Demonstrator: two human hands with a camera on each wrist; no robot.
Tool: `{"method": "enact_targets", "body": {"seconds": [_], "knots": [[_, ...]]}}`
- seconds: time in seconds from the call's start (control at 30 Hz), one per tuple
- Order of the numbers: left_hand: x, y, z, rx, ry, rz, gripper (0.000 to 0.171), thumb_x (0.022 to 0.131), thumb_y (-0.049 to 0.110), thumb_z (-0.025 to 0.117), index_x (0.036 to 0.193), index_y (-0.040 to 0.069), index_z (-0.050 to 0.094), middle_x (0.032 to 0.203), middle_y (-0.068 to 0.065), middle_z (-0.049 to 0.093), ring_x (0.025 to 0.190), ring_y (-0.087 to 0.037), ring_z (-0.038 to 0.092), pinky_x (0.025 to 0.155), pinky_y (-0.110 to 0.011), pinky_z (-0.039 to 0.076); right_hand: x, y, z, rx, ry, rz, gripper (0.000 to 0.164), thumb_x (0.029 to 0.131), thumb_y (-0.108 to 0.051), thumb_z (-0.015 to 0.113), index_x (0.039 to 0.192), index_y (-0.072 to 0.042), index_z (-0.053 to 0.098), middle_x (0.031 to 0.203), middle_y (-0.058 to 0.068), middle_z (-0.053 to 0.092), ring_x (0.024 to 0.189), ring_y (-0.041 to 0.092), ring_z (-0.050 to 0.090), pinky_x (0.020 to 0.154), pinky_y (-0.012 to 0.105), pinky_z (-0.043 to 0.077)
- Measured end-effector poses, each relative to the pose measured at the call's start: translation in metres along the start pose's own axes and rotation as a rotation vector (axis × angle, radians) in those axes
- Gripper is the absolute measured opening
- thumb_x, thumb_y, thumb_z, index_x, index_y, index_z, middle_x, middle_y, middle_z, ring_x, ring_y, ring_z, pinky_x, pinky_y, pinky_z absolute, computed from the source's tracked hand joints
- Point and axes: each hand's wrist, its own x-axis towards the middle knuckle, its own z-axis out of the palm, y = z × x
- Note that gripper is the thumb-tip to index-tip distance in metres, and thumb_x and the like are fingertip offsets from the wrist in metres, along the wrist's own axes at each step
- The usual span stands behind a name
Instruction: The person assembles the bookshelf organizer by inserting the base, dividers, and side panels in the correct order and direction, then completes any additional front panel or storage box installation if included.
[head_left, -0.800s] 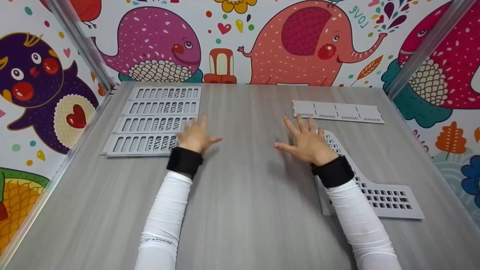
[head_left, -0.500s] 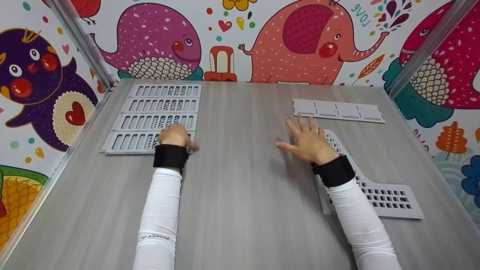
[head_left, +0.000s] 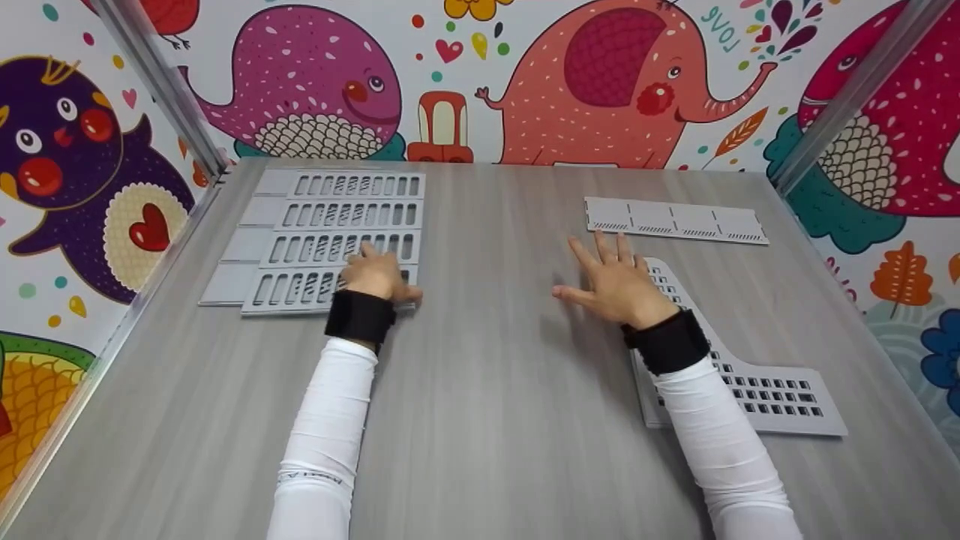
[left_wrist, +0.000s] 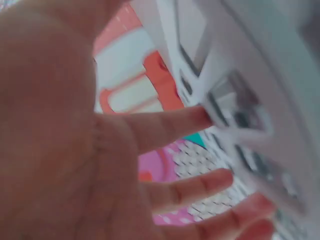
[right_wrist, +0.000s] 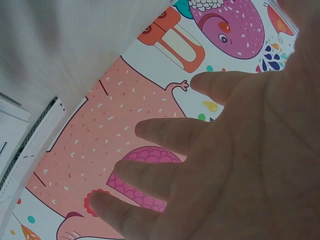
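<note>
Shifting slotted panel: Grey slotted panel (head_left: 341, 232) lies at the left of the tabletop (head_left: 480, 390), now farther right than half a second ago, baring plain grey strips (head_left: 238, 281) along its left side.

Left hand: A person's left hand (head_left: 373, 276) touches the slotted panel by its near right corner. The left wrist view shows fingers (left_wrist: 167, 125) extended, one tip at a slot's edge; no pinch is visible.

Offset layers: Nearly aligned a moment ago, slotted panel and plain strips are staggered, suggesting an upper piece that slides freely and a hand working it sideways.

Right hand: Spread wide and holding nothing, the right hand (head_left: 622, 285) is posed as before; whether it touches the tabletop cannot be told.

Right side: Perforated panel (head_left: 780, 373) lies partly beneath the right forearm; white slitted panel (head_left: 675, 220) sits just beyond the right fingertips.

Backdrop: Cartoon animals cover the wall (head_left: 525, 142).
</note>
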Motion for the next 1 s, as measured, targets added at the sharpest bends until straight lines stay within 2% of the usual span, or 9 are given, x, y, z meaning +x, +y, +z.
{"method": "enact_targets", "body": {"seconds": [0.07, 0.2, 0.3, 0.43, 0.63, 0.73, 0.87, 1.0], "knots": [[-0.004, 0.013, 0.004, 0.061, -0.011, 0.022, 0.087, 0.082, 0.056, 0.072, 0.143, -0.002, 0.05, 0.148, -0.036, 0.038, 0.134, -0.051, 0.044, 0.104, -0.056, 0.048, 0.0, 0.0, 0.0, 0.003, -0.005, 0.003, 0.09, 0.093, -0.067, 0.052, 0.163, -0.024, 0.014, 0.168, 0.023, 0.004, 0.152, 0.053, -0.003, 0.117, 0.075, 0.01], [-0.016, 0.038, 0.012, 0.151, -0.009, 0.095, 0.077, 0.079, 0.057, 0.073, 0.128, -0.002, 0.062, 0.131, -0.027, 0.062, 0.123, -0.042, 0.057, 0.1, -0.048, 0.051, 0.0, 0.001, 0.0, 0.0, -0.017, 0.009, 0.091, 0.093, -0.068, 0.052, 0.163, -0.025, 0.012, 0.168, 0.023, 0.003, 0.153, 0.053, -0.004, 0.117, 0.075, 0.009], [-0.028, 0.053, 0.019, 0.184, 0.007, 0.145, 0.074, 0.078, 0.058, 0.075, 0.123, 0.0, 0.066, 0.127, -0.021, 0.068, 0.12, -0.04, 0.06, 0.099, -0.046, 0.052, -0.001, 0.001, 0.0, -0.008, -0.021, 0.008, 0.091, 0.093, -0.068, 0.052, 0.163, -0.025, 0.012, 0.168, 0.023, 0.003, 0.153, 0.053, -0.004, 0.117, 0.074, 0.01], [-0.041, 0.075, 0.032, 0.222, 0.036, 0.215, 0.08, 0.077, 0.063, 0.075, 0.125, 0.0, 0.066, 0.125, -0.021, 0.069, 0.118, -0.039, 0.062, 0.097, -0.045, 0.054, 0.0, 0.001, 0.001, -0.01, -0.026, -0.003, 0.09, 0.094, -0.066, 0.052, 0.163, -0.023, 0.014, 0.168, 0.024, 0.004, 0.152, 0.053, -0.004, 0.118, 0.074, 0.01], [-0.059, 0.1, 0.048, 0.293, 0.07, 0.347, 0.083, 0.081, 0.069, 0.068, 0.131, 0.003, 0.062, 0.128, -0.02, 0.068, 0.119, -0.038, 0.062, 0.099, -0.045, 0.05, -0.001, 0.0, 0.001, -0.03, -0.049, -0.028, 0.089, 0.094, -0.064, 0.054, 0.162, -0.02, 0.017, 0.167, 0.026, 0.007, 0.151, 0.054, -0.002, 0.118, 0.073, 0.014], [-0.067, 0.107, 0.053, 0.33, 0.08, 0.423, 0.08, 0.083, 0.068, 0.066, 0.134, 0.006, 0.06, 0.131, -0.016, 0.067, 0.122, -0.035, 0.06, 0.101, -0.045, 0.049, -0.002, -0.001, 0.001, -0.041, -0.062, -0.043, 0.087, 0.095, -0.06, 0.056, 0.162, -0.018, 0.02, 0.166, 0.027, 0.011, 0.151, 0.056, 0.003, 0.117, 0.073, 0.015], [-0.074, 0.112, 0.058, 0.362, 0.109, 0.559, 0.072, 0.085, 0.065, 0.066, 0.13, 0.009, 0.064, 0.124, -0.012, 0.071, 0.121, -0.03, 0.059, 0.1, -0.045, 0.049, -0.002, -0.003, 0.004, -0.065, -0.071, -0.072, 0.083, 0.095, -0.055, 0.06, 0.16, -0.015, 0.026, 0.163, 0.03, 0.022, 0.147, 0.058, 0.016, 0.116, 0.072, 0.021], [-0.077, 0.115, 0.062, 0.363, 0.084, 0.667, 0.07, 0.088, 0.06, 0.066, 0.138, 0.012, 0.059, 0.134, -0.014, 0.065, 0.129, -0.031, 0.055, 0.103, -0.05, 0.047, -0.002, -0.006, 0.01, -0.1, -0.093, -0.098, 0.077, 0.095, -0.05, 0.062, 0.157, -0.013, 0.035, 0.158, 0.03, 0.034, 0.142, 0.059, 0.03, 0.112, 0.072, 0.03]]}}
